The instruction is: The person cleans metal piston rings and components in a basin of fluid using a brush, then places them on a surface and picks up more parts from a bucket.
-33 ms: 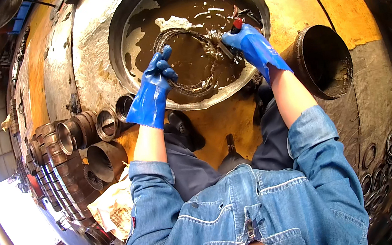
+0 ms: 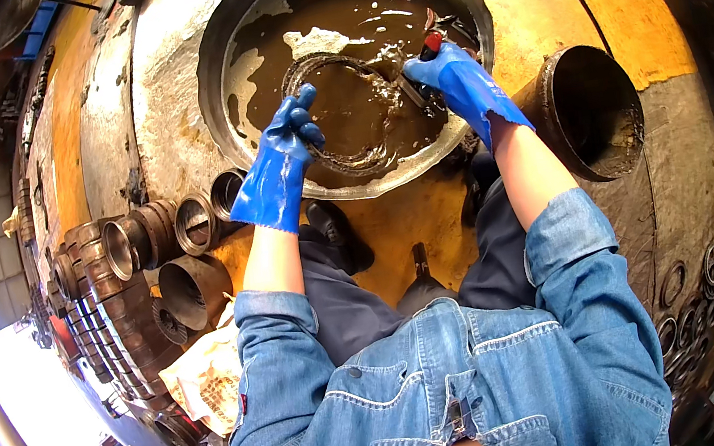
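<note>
My left hand [image 2: 281,141], in a blue rubber glove, is closed on the near-left rim of a dark, wet metal ring [image 2: 293,76]. The ring is tilted above murky brown liquid in a large round metal tub [image 2: 219,106]. My right hand [image 2: 457,79], gloved the same way, is wrapped round a dark hand tool with a red part [image 2: 434,38]. A dark flat piece of it reaches toward the ring's right side, where liquid glistens and splashes. Whether the tool touches the ring cannot be made out. Its exact kind is unclear.
A wide, dirty metal cylinder [image 2: 552,112] lies close by my right forearm. Several metal sleeves and rings [image 2: 195,224] stand to the left, beside a crumpled paper bag [image 2: 205,374]. More loose rings [image 2: 673,282] lie at the lower right. My shoes flank the tub's near edge.
The splashes and glints around the ring's right side have shifted. Both hands hold nearly the same place and grip.
</note>
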A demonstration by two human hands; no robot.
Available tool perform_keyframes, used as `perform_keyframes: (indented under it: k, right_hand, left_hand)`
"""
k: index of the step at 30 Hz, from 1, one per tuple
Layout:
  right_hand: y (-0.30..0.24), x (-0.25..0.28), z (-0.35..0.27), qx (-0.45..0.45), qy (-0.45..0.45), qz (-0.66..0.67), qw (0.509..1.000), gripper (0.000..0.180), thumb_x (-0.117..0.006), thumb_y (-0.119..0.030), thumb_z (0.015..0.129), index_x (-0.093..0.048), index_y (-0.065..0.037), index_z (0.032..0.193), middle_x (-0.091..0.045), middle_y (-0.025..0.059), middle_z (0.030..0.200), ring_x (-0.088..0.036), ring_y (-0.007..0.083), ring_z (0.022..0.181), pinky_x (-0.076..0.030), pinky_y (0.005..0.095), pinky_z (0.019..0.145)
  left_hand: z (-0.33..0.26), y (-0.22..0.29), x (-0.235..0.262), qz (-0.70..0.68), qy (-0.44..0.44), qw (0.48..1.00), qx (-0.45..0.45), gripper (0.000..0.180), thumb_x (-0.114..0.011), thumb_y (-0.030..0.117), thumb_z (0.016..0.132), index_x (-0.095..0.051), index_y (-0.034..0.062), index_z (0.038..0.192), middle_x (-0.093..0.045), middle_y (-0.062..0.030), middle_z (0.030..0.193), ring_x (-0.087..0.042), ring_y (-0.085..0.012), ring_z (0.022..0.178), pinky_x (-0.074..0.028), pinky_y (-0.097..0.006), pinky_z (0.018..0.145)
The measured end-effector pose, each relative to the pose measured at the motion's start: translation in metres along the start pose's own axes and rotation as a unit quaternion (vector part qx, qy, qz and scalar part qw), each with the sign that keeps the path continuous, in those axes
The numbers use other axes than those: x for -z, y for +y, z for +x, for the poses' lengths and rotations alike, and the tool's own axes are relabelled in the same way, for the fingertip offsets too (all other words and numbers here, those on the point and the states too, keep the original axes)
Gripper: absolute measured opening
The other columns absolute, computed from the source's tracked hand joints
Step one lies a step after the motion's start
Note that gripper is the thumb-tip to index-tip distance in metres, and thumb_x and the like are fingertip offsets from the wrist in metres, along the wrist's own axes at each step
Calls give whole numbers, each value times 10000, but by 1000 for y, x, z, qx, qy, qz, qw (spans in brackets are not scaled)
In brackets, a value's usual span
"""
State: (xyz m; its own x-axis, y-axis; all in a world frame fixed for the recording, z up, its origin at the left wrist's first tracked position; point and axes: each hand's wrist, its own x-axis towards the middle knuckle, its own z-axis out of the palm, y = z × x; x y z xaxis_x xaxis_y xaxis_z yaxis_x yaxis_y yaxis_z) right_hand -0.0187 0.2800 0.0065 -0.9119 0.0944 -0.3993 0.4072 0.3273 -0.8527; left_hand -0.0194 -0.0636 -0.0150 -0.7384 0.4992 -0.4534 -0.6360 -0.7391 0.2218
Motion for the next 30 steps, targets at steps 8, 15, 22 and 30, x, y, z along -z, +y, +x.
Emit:
perform_keyframes:
  k: [8,15,22,30]
  right_hand:
    - [-7,-23,20,-60,-54,-195,977,486,-683,-434,854,-752,-48,1140,-762,205,1105,-733,326,1065,-547,408,957]
    - [-86,-61,4,22,-149,89,985,274,-690,-338,902,-753,-75,944,-763,90,881,-735,172,829,-574,363,794]
    - [-94,-109,6,142,-170,-41,974,355,-753,-396,894,-781,-87,1065,-786,150,990,-757,226,948,-580,361,874]
    - [-39,-83,40,-26,78,131,988,360,-708,-370,909,-746,-15,952,-725,80,835,-646,168,739,-510,340,716]
  left_hand:
    - [-11,-13,11,318,134,925,-162,354,-593,88,1040,-546,-59,1358,-672,-210,1342,-708,-276,1134,-613,-386,917]
    - [-33,-10,-22,285,134,939,-135,432,-514,-31,1021,-527,6,1450,-657,-186,1372,-692,-270,1164,-606,-362,943]
    - [-35,-14,-24,658,48,717,-225,456,-544,-85,916,-655,19,1346,-721,-128,1270,-693,-271,1135,-540,-362,984]
    - [-21,-15,-33,370,157,904,-147,515,-645,-84,890,-601,-16,1399,-731,-142,1246,-729,-223,1056,-545,-285,850]
